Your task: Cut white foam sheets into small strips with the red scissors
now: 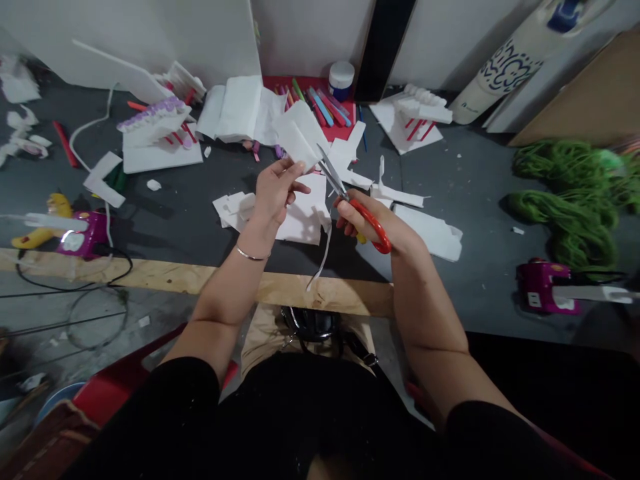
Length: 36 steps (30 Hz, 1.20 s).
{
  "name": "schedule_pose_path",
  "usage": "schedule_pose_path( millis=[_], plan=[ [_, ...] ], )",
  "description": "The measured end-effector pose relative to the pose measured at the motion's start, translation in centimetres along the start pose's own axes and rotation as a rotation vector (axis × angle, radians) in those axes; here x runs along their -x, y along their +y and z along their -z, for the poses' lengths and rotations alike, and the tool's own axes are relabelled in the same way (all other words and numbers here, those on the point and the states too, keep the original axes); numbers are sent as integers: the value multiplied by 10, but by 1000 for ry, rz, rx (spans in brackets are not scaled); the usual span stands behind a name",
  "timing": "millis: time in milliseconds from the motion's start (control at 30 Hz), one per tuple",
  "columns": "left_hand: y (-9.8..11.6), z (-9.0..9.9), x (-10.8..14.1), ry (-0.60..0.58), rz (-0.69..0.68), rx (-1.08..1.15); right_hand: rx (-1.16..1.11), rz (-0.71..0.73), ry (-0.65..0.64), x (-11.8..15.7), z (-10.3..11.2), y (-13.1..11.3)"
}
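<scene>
My left hand (275, 191) pinches a piece of white foam sheet (299, 135) and raises it above the table. My right hand (367, 223) is shut on a pair of red-handled scissors (373, 223). Their steel blades (331, 175) point up and left, with the tips at the edge of the foam piece. Below my hands lie white foam offcuts (303, 223), and a thin strip (323, 257) hangs over the table's edge.
Foam models with red sticks (413, 120) stand at the back, beside a tray of coloured markers (320, 100) and a white-lidded jar (341, 80). Green yarn (565, 207) lies right. Magenta glue guns (543, 288) sit at both sides; a wooden rail (200, 280) edges the table.
</scene>
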<state>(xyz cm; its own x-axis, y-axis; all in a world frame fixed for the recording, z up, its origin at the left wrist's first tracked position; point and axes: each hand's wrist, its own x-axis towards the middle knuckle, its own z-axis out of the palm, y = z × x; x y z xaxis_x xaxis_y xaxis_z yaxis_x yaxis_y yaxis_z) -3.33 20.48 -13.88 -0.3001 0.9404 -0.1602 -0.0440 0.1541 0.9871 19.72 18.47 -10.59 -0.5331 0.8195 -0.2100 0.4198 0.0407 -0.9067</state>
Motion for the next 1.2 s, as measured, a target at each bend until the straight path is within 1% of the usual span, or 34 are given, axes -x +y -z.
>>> schedule_pose_path(
  millis=[200, 400, 600, 833, 1000, 1200],
  plan=[
    [0, -5, 5, -36, -16, -36, 6, 2, 36, -3, -7, 1],
    [1, -8, 9, -69, -22, -54, -9, 8, 47, -7, -8, 14],
    [-2, -8, 10, -64, -2, -19, 22, 24, 62, -12, -10, 22],
    [1, -7, 8, -42, 49, 30, -51, 38, 15, -10, -9, 19],
    [1, -6, 8, -52, 51, 50, -71, 15, -25, -6, -6, 16],
    [1, -5, 10, -79, 33, 76, -83, -1, -15, -6, -5, 13]
  ],
)
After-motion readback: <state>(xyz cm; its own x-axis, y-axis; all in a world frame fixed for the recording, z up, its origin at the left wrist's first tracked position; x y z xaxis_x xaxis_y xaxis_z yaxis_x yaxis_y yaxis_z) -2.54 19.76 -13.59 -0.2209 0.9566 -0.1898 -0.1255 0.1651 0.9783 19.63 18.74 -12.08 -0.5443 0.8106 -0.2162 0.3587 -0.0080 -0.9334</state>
